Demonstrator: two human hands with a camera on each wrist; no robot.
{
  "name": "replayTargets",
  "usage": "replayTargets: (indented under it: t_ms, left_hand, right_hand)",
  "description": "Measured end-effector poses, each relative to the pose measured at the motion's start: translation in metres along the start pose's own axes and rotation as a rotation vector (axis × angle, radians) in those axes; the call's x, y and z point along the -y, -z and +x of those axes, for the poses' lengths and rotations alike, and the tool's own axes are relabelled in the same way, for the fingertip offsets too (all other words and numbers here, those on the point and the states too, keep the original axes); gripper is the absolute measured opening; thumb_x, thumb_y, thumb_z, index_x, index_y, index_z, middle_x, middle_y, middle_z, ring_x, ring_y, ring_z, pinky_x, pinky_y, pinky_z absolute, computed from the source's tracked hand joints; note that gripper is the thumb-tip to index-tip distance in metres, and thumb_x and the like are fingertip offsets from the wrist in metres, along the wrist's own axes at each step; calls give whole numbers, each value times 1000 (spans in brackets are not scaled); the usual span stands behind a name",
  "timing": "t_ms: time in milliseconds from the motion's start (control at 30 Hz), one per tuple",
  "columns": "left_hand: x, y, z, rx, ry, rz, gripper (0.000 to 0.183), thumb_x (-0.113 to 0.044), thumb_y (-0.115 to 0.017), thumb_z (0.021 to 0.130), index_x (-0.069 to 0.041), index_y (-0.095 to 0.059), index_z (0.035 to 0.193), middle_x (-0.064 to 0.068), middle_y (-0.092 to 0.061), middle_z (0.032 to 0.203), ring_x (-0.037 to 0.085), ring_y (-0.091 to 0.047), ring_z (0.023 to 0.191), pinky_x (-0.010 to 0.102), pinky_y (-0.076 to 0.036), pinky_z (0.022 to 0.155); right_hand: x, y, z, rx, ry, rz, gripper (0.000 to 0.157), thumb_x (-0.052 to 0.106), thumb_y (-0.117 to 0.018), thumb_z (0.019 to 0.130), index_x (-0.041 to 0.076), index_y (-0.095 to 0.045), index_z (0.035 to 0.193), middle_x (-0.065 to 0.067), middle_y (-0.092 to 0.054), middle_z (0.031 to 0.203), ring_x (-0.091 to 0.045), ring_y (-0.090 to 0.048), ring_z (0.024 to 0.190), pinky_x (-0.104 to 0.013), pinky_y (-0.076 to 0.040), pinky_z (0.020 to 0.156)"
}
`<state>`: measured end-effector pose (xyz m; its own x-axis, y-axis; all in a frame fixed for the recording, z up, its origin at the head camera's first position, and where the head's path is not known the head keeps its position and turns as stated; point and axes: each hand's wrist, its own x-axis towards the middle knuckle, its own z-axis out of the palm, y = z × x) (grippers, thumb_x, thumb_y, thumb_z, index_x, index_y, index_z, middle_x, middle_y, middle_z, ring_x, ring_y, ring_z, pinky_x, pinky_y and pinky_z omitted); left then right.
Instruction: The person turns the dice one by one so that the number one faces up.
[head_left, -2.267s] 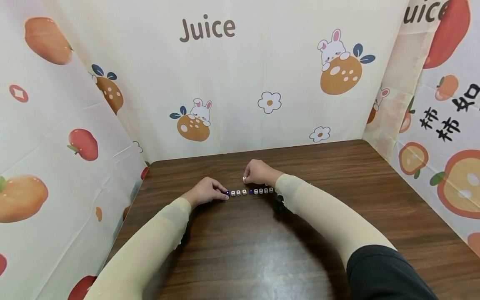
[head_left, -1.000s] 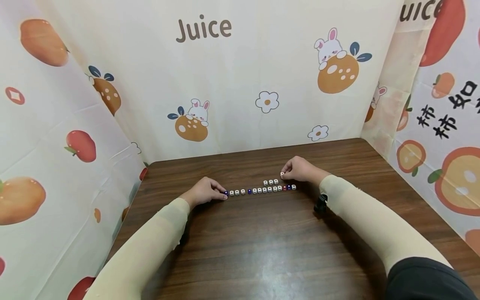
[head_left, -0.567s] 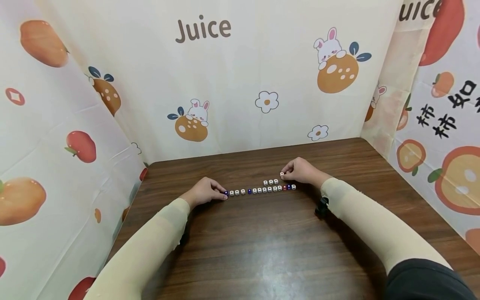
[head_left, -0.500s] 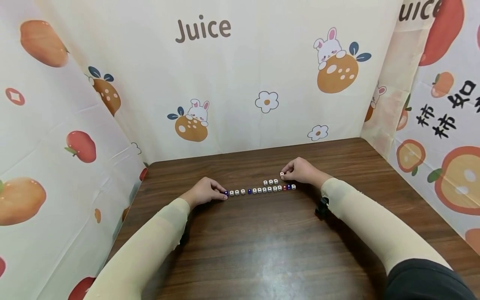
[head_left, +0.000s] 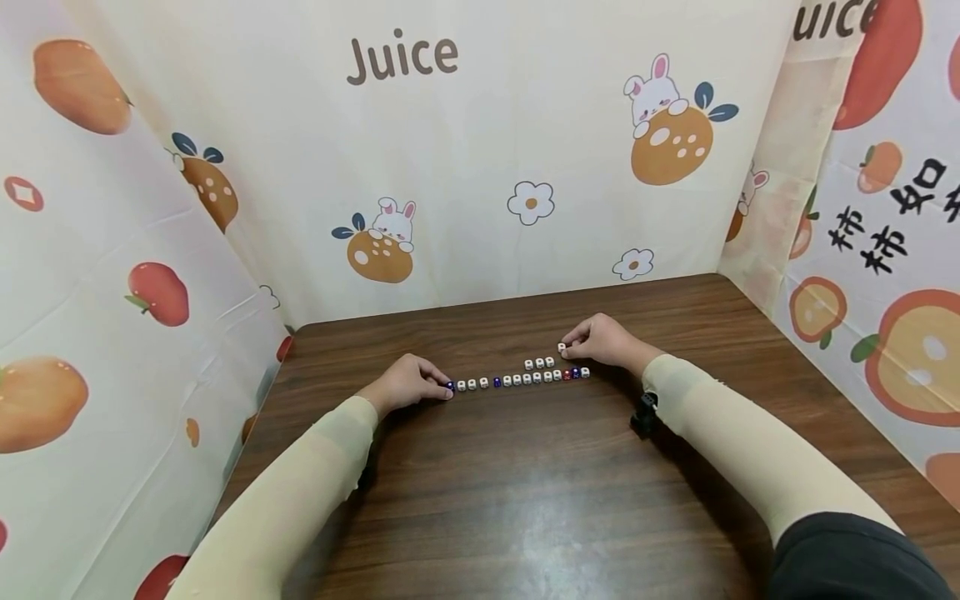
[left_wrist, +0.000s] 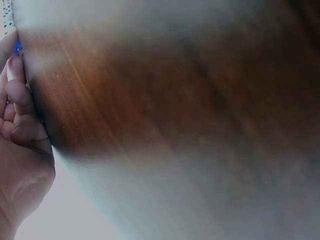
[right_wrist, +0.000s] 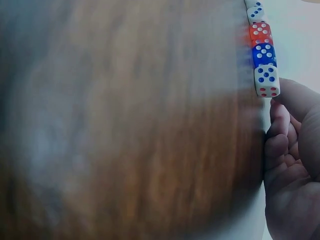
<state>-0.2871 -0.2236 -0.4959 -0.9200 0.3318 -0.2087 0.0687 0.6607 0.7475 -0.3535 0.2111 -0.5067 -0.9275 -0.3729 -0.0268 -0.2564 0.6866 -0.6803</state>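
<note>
My left hand (head_left: 405, 385) pinches a blue die (head_left: 450, 386) at the left end of a long row of dice on the brown table. That row is mostly white, with another blue die (head_left: 497, 382) partway along. Near its right end stand a red die (right_wrist: 260, 33), a blue die (right_wrist: 263, 55) and a white die (right_wrist: 267, 81). Behind it is a shorter row of white dice (head_left: 539, 363). My right hand (head_left: 603, 342) holds a white die (head_left: 562, 347) between thumb and finger, just beyond that short row's right end.
The wooden table (head_left: 480, 483) stretches in front of the dice toward me. Printed cloth (head_left: 465, 150) encloses it at the back and on both sides. A small black device (head_left: 644, 417) hangs under my right wrist.
Since the oldest frame my right hand has moved right with a white die, from behind the long row's middle, uncovering the short row and the long row's right end. My left hand stays put.
</note>
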Motion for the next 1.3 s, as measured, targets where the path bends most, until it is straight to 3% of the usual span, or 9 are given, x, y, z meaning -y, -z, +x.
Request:
replayTargets:
  t_ms: [333, 600, 1100, 1300]
  left_hand:
    - [3, 2, 2, -6, 8, 13, 22, -24, -97, 93, -13, -92, 110, -5, -79, 89, 9, -56, 71, 25, -49, 64]
    - [6, 3, -1, 1, 16, 26, 21, -27, -96, 94, -16, -92, 110, -3, -83, 102, 10, -58, 75, 26, -51, 66]
    - [2, 3, -3, -6, 12, -3, 23, -22, -97, 92, -11, -91, 111, -5, -79, 86, 9, -56, 69, 25, -49, 62]
    - [1, 3, -2, -4, 13, -14, 22, -21, -97, 92, -10, -91, 111, -7, -76, 82, 8, -55, 67, 25, -48, 61]
  right_hand:
    - [0, -1, 3, 6, 19, 0, 16, 23, -91, 97, 10, -92, 106, 6, -83, 89, -14, -62, 84, -32, -51, 81]
    - [3, 0, 2, 69, 45, 3, 13, 22, -91, 96, 12, -92, 104, 7, -82, 85, -13, -62, 81, -29, -50, 78]
    - [4, 1, 7, 154, 124, -36, 13, 20, -91, 95, 11, -92, 104, 4, -85, 89, -8, -65, 80, -25, -54, 74]
    - [4, -1, 10, 163, 115, -35, 11, 20, -93, 93, 14, -93, 102, 5, -86, 89, -6, -68, 82, -24, -56, 76]
